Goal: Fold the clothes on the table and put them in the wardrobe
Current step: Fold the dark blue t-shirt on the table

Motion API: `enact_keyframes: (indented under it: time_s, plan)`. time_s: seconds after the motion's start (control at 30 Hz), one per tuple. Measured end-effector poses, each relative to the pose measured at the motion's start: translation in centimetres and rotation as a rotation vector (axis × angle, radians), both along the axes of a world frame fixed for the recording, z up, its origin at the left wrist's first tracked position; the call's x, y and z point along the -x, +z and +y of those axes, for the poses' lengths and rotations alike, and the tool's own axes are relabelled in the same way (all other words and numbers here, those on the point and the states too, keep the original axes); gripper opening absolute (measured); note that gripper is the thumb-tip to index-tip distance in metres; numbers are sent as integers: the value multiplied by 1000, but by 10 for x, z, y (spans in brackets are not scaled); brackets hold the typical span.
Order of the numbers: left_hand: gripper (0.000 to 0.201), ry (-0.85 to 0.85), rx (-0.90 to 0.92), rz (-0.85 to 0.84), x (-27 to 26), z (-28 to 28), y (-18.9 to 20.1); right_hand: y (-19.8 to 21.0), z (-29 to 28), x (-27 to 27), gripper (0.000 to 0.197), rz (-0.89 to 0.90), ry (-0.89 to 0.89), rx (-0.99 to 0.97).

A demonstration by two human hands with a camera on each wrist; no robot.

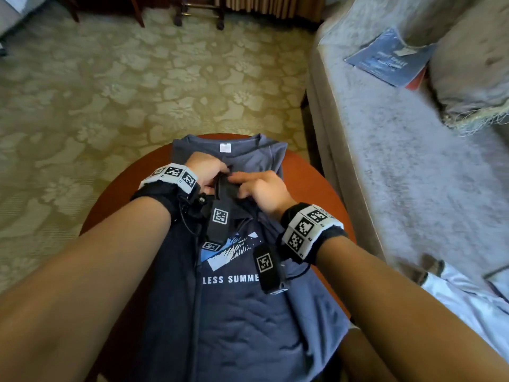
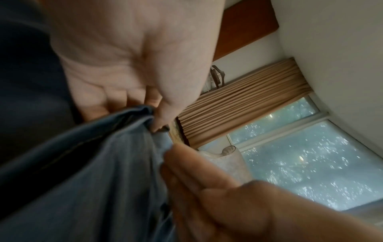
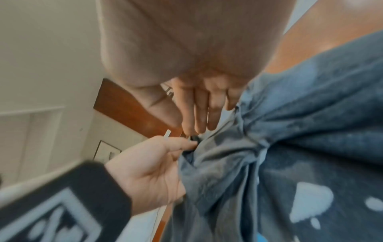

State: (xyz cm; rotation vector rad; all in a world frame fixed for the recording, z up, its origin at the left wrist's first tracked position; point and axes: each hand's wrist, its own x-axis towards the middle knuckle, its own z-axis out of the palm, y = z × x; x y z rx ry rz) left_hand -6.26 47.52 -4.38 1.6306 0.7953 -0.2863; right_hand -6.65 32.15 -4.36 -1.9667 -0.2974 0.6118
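Observation:
A blue-grey T-shirt (image 1: 239,312) with a white and light-blue print lies lengthwise on a round red-brown table (image 1: 115,194), its collar at the far side. Both hands meet over the shirt's chest. My left hand (image 1: 220,176) pinches a bunched fold of the cloth between thumb and fingers; the left wrist view shows that grip (image 2: 154,114) on the T-shirt (image 2: 103,163). My right hand (image 1: 239,187) pinches the same fold from the other side. In the right wrist view its thumb and fingers (image 3: 184,126) close at the T-shirt (image 3: 269,163), right beside the left hand (image 3: 182,147).
A sofa under a grey throw (image 1: 399,161) runs along the right of the table, with a blue booklet (image 1: 388,59) and a cushion (image 1: 468,64) on it. A white garment (image 1: 468,299) lies at its near end. Patterned carpet (image 1: 110,78) spreads beyond, with furniture legs (image 1: 137,12) at the far edge.

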Motion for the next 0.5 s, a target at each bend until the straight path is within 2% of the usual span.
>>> enact_keyframes:
  time_s: [0.07,0.1,0.2,0.27,0.33,0.4,0.5]
  plan:
    - [8,66,-6,-62,0,0,2,-3,-14,-8,32,-106,-279,-11]
    - [9,84,10,-97,1,1,4,-7,-20,-12,32,-149,-324,27]
    - [31,113,130,-180,8,6,13,-23,-32,-16,51,-128,-208,181]
    - [26,122,153,-183,15,10,17,-32,-38,-11,60,-119,-173,203]
    - [9,96,69,-119,23,14,16,-36,-41,-8,62,-134,-226,160]
    - [11,74,-44,-48,30,19,10,-36,-39,-6,63,-135,-261,169]
    - [16,66,-201,-38,27,26,4,-35,-42,-7,66,-125,-242,208]
